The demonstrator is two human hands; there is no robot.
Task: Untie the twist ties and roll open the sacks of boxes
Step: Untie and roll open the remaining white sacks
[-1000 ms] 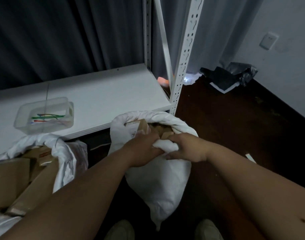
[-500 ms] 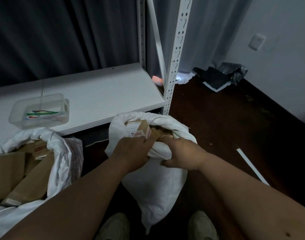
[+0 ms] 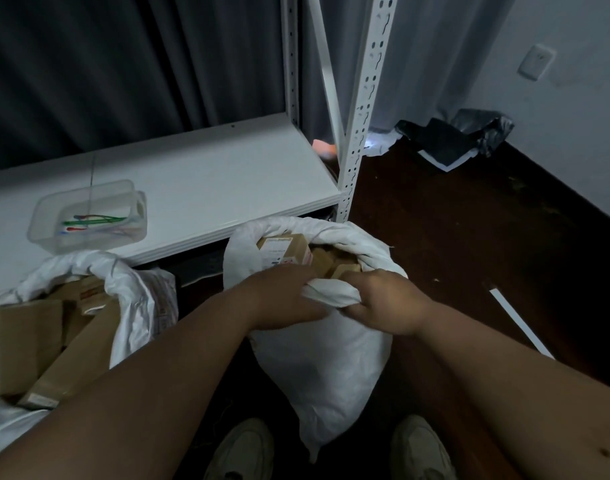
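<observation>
Dark floor [image 3: 469, 237] beside the white shelf [image 3: 192, 181] looks unchanged; the white sack [image 3: 317, 355] mouth sits slightly more rolled than before. Left hand [image 3: 279, 299] and right hand [image 3: 386, 303] both grip its near rim, fingers curled around the fabric roll.

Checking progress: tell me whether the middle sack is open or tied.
Open: the sack mouth gapes, boxes showing, both hands gripping its rolled rim.
</observation>
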